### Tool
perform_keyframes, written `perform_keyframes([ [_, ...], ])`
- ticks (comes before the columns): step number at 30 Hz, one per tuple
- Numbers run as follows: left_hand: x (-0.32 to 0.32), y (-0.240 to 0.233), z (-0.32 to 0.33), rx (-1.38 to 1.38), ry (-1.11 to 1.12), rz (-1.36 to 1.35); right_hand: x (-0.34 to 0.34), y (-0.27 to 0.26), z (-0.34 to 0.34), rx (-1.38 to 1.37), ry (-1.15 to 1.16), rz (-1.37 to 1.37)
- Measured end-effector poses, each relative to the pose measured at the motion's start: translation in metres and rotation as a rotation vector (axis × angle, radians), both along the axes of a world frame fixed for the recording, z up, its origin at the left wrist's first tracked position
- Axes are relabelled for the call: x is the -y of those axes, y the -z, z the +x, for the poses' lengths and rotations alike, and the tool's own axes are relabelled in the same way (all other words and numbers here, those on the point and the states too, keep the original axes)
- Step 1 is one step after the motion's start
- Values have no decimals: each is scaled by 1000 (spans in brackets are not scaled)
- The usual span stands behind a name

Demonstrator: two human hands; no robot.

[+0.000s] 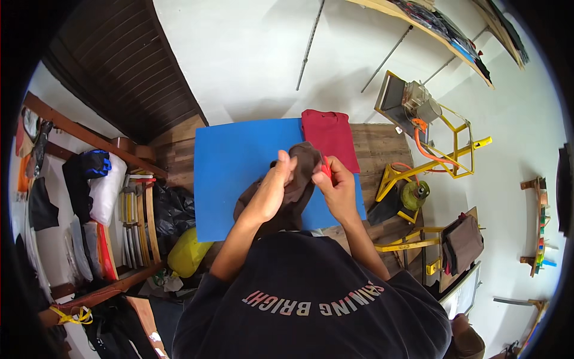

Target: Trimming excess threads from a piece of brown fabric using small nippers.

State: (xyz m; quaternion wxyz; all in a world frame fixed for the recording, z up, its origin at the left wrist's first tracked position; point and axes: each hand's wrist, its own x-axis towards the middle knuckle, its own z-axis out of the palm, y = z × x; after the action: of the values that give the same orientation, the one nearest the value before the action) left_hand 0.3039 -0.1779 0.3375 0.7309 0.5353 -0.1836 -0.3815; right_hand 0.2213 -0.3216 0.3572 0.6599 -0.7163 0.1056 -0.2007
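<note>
A brown fabric garment (303, 165) is bunched up over the near part of a blue tabletop (228, 157). My left hand (273, 188) grips the garment, its thumb pointing up and the cloth rising beside the fingers. In my right hand (339, 189) is a small red-handled tool (326, 168), held against the right edge of the raised cloth. Its working end is too small and covered to make out. Beyond my right hand, a folded dark red T-shirt (329, 141) lies at the table's far right corner, partly over its edge.
On the left, a wooden rack (89, 134) holds bags and screen frames, with a yellow bag (189, 253) on the floor below. To the right stand yellow metal frames (394, 184), a green gas cylinder (413, 196) with an orange hose, and folded brown garments (464, 244).
</note>
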Motion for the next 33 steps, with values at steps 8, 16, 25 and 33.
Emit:
perform_keyframes([
  [8, -28, -29, -11, 545, 41, 153, -1, -16, -6, 21, 79, 191],
  [16, -45, -13, -10, 987, 188, 284, 9, -32, -1, 106, 219, 257],
  [25, -51, -12, -21, 305, 314, -35, 10, -17, 3, 45, 178, 186],
  [33, -53, -30, -15, -160, 101, -177, -4, -13, -19, 31, 106, -230],
])
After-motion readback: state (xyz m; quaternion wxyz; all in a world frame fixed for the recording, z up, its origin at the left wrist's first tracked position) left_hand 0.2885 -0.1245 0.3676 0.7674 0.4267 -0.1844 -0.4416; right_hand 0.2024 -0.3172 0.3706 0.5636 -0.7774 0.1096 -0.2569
